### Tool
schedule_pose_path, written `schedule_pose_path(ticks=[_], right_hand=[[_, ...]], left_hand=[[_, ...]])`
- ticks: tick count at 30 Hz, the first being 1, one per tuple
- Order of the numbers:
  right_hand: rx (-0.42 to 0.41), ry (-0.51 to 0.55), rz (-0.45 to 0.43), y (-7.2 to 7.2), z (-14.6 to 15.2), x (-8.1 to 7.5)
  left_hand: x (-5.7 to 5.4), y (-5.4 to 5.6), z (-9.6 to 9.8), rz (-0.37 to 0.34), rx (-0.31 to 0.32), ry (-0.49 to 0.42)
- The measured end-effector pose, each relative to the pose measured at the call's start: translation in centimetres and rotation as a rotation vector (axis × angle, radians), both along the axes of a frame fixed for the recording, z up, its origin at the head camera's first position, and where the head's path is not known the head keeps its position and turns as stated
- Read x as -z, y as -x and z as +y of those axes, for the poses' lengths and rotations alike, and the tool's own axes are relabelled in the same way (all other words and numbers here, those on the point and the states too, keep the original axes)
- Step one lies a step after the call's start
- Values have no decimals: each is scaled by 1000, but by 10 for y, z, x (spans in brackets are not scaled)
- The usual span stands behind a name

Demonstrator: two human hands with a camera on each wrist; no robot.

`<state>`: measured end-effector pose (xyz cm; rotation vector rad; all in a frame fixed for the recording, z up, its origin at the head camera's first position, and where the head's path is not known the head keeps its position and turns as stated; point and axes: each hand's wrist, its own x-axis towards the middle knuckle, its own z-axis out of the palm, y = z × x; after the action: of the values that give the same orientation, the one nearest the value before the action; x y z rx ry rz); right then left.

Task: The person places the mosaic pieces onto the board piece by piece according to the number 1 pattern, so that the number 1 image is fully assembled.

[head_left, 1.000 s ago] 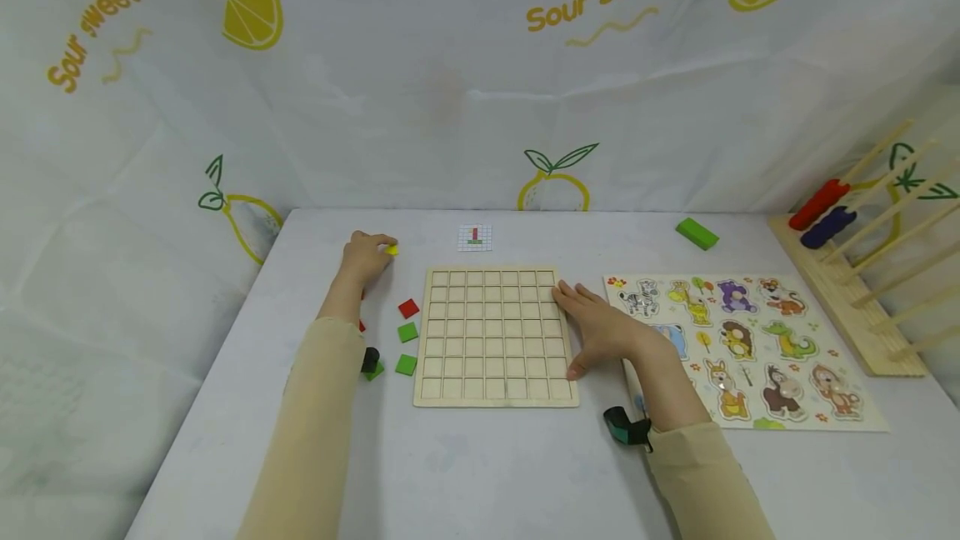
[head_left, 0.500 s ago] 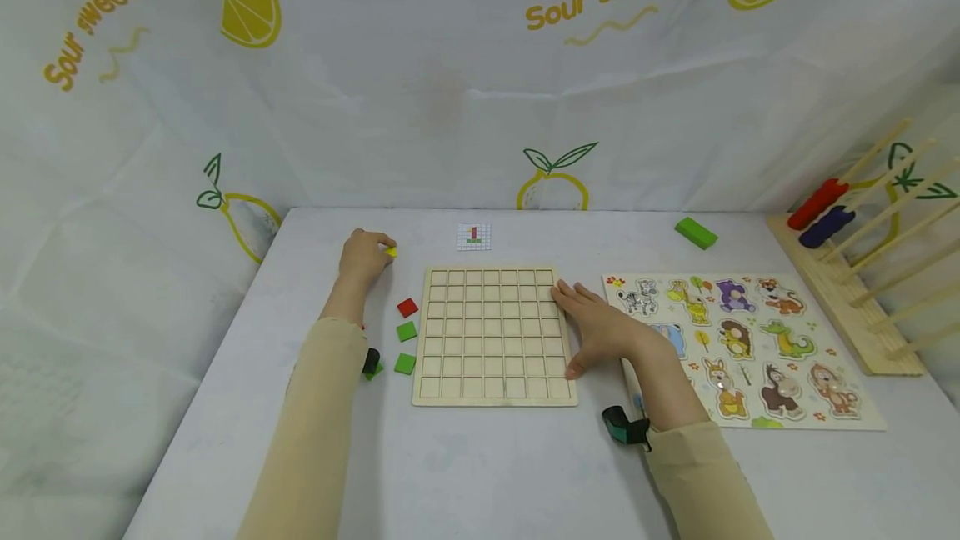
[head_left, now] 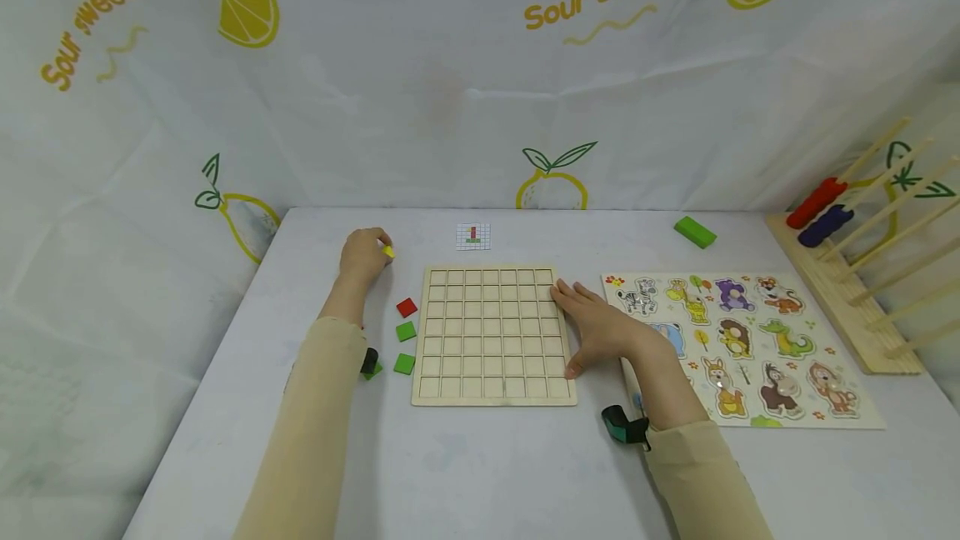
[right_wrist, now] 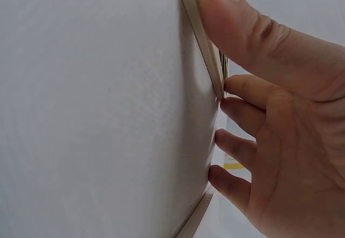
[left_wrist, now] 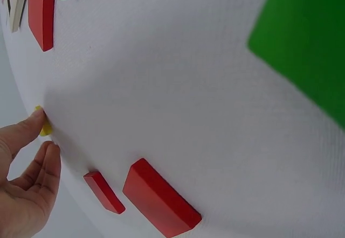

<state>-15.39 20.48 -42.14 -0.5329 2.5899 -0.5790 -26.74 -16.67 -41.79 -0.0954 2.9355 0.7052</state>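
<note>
At the far left of the table, my left hand (head_left: 363, 255) pinches a small yellow tile (head_left: 388, 252) at its fingertips. The left wrist view shows the thumb (left_wrist: 28, 126) against that yellow tile, close to the tabletop; the index finger is hidden there. My right hand (head_left: 600, 327) lies spread along the right edge of a square wooden grid board (head_left: 495, 404), its fingertips and thumb touching the rim. In the right wrist view the thumb (right_wrist: 253, 33) rests on the board's edge. No tiles sit in the board's cells.
Left of the board lie a red tile (head_left: 407, 307) and green tiles (head_left: 406, 331); more red tiles (left_wrist: 160, 197) sit beneath the left forearm. A pattern card (head_left: 473, 237) is behind the board. To the right are an animal puzzle (head_left: 750, 348), a green block (head_left: 695, 232) and a peg rack (head_left: 847, 298).
The yellow tile has shifted slightly and appears turned at the left fingertips. The right hand keeps its place on the board's edge. The head view has drifted a little.
</note>
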Motion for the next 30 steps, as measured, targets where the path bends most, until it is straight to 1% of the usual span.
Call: schedule_pose_path(ticks=[7,11,14,18,24,30], right_hand=[[-5,-5,4,0,0,0],[-3,-7,4,1,-1,-1],[-2,-10,3,0,-1,-1],[0,-11,-2,0,-1,-1],[-3,-12,-3,1,0,0],[-1,-6,-5,1,0,0]], left_hand=[[-3,0,1,-2,-15,-48],[-4,1,0,9,-10,-49],[-4,1,-1,22,11,-38],[-4,3,-1,37,39,-62],[-4,7,8,59,106,-141],[-7,7,23,23,157,-245]])
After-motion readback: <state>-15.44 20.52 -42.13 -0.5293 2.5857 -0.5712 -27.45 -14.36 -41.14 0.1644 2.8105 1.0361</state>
